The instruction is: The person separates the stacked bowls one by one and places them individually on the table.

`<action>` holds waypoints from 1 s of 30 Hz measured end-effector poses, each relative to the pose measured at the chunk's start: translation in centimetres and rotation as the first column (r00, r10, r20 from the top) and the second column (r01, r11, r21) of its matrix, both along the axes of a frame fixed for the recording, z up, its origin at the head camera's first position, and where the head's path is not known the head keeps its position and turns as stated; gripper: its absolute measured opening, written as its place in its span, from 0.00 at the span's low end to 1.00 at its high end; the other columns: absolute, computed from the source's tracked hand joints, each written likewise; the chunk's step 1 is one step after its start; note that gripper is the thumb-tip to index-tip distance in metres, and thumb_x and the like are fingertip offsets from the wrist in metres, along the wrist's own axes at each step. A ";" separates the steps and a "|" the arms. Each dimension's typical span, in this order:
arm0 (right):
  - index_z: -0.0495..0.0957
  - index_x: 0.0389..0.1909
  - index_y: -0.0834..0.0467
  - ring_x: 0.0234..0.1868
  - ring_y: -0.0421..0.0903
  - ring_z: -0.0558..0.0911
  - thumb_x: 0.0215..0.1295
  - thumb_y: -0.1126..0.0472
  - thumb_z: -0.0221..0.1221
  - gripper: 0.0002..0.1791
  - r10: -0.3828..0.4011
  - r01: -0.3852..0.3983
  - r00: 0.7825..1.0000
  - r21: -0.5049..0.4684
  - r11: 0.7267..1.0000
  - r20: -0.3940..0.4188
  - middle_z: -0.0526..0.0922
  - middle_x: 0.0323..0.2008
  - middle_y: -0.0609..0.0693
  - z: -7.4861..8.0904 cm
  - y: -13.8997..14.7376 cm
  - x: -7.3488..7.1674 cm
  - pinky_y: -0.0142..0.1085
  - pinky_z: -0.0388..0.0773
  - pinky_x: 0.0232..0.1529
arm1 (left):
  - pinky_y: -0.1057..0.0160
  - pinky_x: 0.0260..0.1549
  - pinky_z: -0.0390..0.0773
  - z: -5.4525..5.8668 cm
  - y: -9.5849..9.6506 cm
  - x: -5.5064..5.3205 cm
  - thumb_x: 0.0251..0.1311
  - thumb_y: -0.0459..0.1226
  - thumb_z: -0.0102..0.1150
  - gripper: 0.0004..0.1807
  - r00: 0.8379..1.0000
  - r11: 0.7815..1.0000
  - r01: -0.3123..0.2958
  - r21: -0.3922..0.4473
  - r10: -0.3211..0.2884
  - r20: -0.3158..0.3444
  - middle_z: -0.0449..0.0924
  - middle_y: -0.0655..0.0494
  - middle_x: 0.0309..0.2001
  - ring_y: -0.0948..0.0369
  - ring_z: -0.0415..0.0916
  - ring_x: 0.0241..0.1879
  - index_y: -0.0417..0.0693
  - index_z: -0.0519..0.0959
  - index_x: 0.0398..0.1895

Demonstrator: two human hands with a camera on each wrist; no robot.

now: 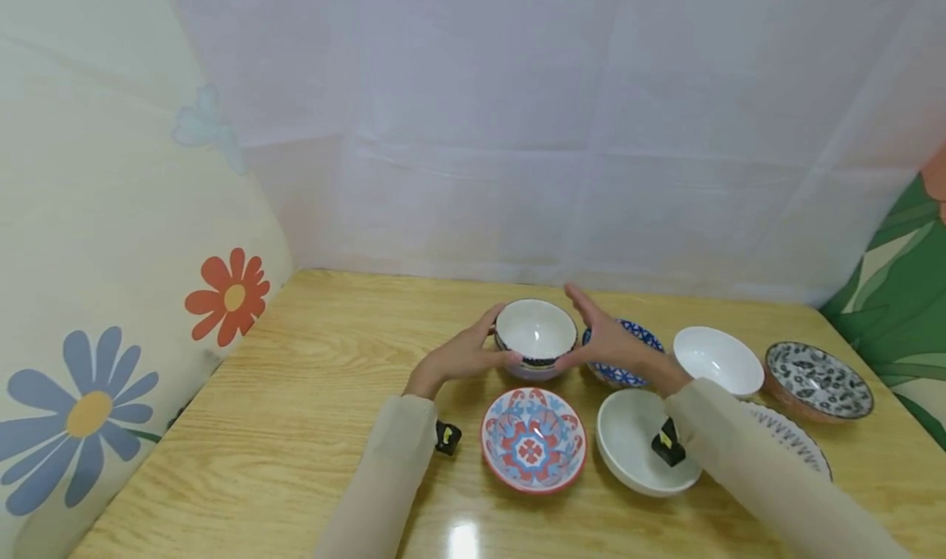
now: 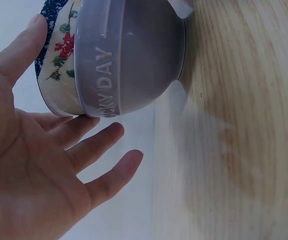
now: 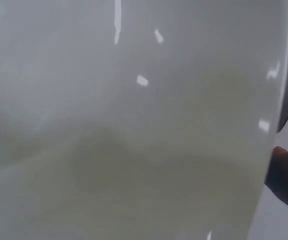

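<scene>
Near the middle of the table stands a flower-patterned bowl (image 2: 63,55) with a speckled dark-blue rim, nested in a lilac bowl (image 2: 146,55) lettered "DAY". The upper bowl's white inside (image 1: 535,329) shows from the head. My left hand (image 1: 469,350) holds the pair at the left, thumb in front and fingers behind; its ring and little fingers spread away. On the other side my right hand (image 1: 613,344) is spread, thumb by the bowl's front and index finger raised. A pale bowl wall (image 3: 134,110) hides most of that hand from the right wrist camera.
A red-and-blue patterned bowl (image 1: 532,452) is in front. To the right are a cream bowl (image 1: 628,444), a blue patterned bowl (image 1: 639,333), a white bowl (image 1: 717,358), a black-and-white bowl (image 1: 820,378) and a fluted-looking dish (image 1: 794,440). White cloth (image 1: 473,132) hangs behind.
</scene>
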State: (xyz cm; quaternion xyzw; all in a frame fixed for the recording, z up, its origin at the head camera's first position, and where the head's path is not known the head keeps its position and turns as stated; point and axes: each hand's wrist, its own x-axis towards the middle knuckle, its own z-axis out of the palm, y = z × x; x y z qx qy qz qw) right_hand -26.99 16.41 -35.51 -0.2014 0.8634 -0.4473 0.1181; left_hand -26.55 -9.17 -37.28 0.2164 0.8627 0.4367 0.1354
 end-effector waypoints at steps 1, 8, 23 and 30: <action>0.33 0.76 0.55 0.74 0.65 0.42 0.43 0.51 0.76 0.70 0.000 0.000 1.000 -0.005 1.000 0.011 0.39 0.76 0.61 -0.1 -0.1 -0.1 0.63 0.47 0.69 | 0.42 0.67 0.58 0.0 0.0 0.0 0.60 0.48 0.61 0.48 1.000 1.000 -0.001 -0.001 0.001 0.000 0.57 0.44 0.72 0.47 0.56 0.70 0.51 0.44 0.76; 0.32 0.76 0.55 0.74 0.63 0.46 0.41 0.51 0.76 0.72 0.032 -0.030 0.999 -0.051 0.998 0.036 0.40 0.75 0.62 -0.9 -0.4 -0.6 0.59 0.51 0.70 | 0.42 0.67 0.57 0.0 0.0 -0.2 0.60 0.50 0.61 0.48 1.000 1.000 0.023 -0.011 -0.023 -0.004 0.55 0.44 0.73 0.46 0.54 0.71 0.53 0.44 0.76; 0.37 0.76 0.57 0.70 0.63 0.58 0.41 0.53 0.77 0.69 0.025 -0.027 0.998 0.033 0.999 0.053 0.48 0.74 0.63 -0.8 -1.3 -0.9 0.58 0.56 0.69 | 0.43 0.69 0.53 0.5 -0.3 -0.1 0.61 0.49 0.60 0.47 0.998 0.998 0.053 -0.026 -0.053 -0.015 0.49 0.45 0.75 0.48 0.48 0.74 0.54 0.43 0.76; 0.40 0.75 0.62 0.68 0.63 0.61 0.41 0.56 0.76 0.67 0.011 -0.012 0.998 0.012 1.000 0.059 0.54 0.72 0.65 -0.5 -1.4 -0.7 0.57 0.57 0.68 | 0.45 0.69 0.54 -0.3 -0.3 -0.5 0.60 0.46 0.61 0.44 0.998 0.998 0.059 -0.016 -0.059 -0.027 0.52 0.48 0.74 0.50 0.50 0.73 0.56 0.48 0.75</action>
